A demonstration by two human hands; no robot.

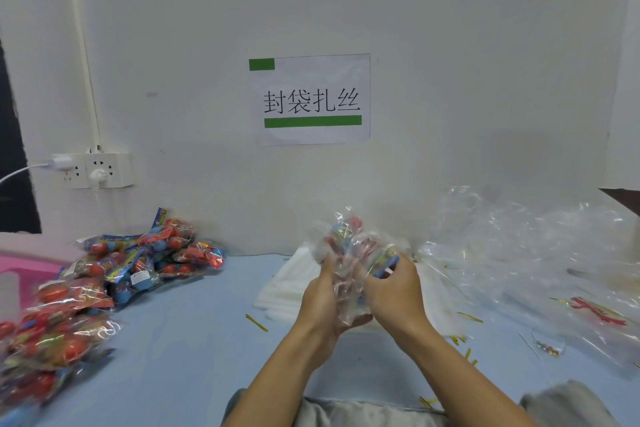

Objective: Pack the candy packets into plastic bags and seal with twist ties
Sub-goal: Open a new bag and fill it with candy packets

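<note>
A clear plastic bag [349,239] holding red and blue candy packets is lifted above the blue table [194,340], in the middle of the view. My left hand [320,302] grips its lower left side. My right hand [394,291] grips its right side, fingers curled round the plastic and a packet. A heap of candy packets [138,260] lies at the left. Yellow twist ties [257,322] are scattered on the table.
A pile of empty clear bags [519,253] covers the right side. A flat stack of white bags [287,284] lies under my hands. A pink container [24,267] sits at far left. A wall socket [93,170] and a paper sign [311,99] are on the wall.
</note>
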